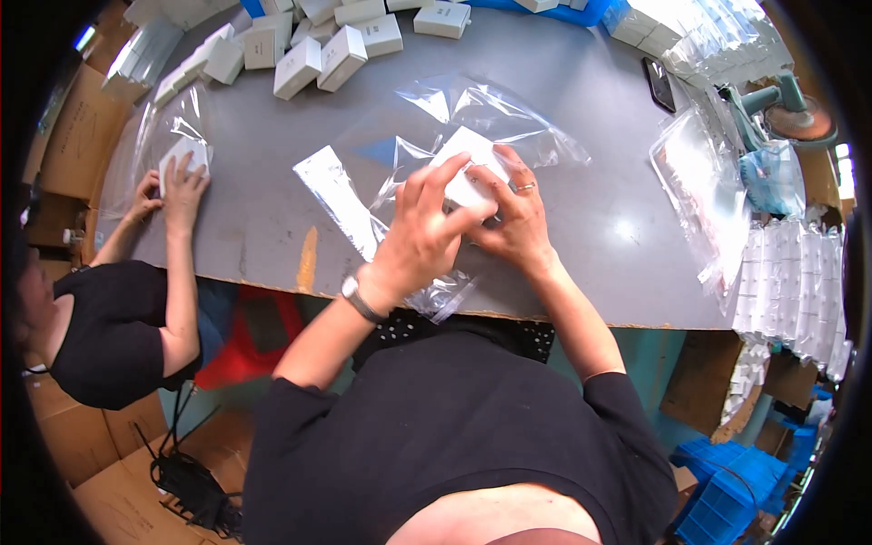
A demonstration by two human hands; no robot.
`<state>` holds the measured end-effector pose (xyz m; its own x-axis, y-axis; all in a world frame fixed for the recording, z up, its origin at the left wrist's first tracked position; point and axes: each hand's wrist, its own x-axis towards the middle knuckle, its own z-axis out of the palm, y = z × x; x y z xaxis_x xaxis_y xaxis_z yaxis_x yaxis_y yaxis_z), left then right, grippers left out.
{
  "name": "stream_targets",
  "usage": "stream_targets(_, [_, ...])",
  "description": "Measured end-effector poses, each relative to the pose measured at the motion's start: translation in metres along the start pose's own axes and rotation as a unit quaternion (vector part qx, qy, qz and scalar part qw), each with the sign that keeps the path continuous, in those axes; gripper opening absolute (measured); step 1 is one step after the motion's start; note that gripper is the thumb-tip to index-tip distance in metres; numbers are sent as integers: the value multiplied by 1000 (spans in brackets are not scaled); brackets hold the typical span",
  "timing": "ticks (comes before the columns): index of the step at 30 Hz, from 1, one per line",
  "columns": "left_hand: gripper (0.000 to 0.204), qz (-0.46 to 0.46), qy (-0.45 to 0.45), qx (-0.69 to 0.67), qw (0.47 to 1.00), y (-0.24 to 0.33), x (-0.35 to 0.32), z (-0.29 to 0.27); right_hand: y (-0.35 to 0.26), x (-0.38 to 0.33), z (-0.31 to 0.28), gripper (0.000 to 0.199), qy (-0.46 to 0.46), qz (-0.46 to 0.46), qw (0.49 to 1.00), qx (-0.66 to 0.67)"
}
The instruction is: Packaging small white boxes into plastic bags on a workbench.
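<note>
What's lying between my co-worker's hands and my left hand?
In the head view, a long, shiny silvery-white strip lies there on the flat grey tabletop, with crinkled clear plastic film closer to your left hand.

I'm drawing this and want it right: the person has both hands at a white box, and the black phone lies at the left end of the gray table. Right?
Not quite: the head view shows the black phone toward the right end of the gray table. The left hand and right hand are at the white box.
</note>
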<state>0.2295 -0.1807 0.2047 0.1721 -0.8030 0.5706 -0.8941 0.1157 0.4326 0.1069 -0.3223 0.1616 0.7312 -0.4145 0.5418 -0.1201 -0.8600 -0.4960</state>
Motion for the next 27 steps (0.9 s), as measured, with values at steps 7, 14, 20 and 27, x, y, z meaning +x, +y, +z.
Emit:
stream_targets(7, [48, -226, -23, 122, 966, 10, -89, 10, 8, 4, 23, 71, 31, 50, 998, 11])
stream_targets(14, [78, -170, -17, 106, 980, -13, -81, 2, 24, 66, 59, 64, 33, 28, 999, 7])
stream_targets(20, [79, -133, 2, 82, 988, -19, -88, -8, 32, 78, 79, 70, 61, -34, 998, 6])
stream_targets(27, [76, -125, -9, -10, 992, -9, -82, -32, 17, 127, 84, 70, 56, 48, 995, -61])
